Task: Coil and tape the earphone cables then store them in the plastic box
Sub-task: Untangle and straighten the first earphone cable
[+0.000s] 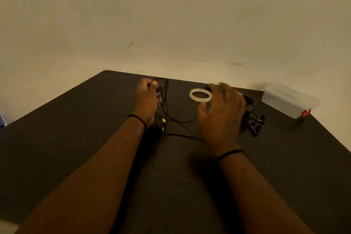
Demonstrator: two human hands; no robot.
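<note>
Left hand (147, 99) fingers clamped on earphone cable (164, 100) left of tape roll (200, 95); right hand (221, 114) fingers apart, just beside tape roll.

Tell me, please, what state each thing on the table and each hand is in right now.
left hand: fingers curled, gripping the looped earphone cable
right hand: fingers spread and blurred, at the tape roll, holding nothing
tape roll: lying flat on the table
plastic box: lid on, at the right edge
spare earphones: loose tangled pile, untaped
</note>
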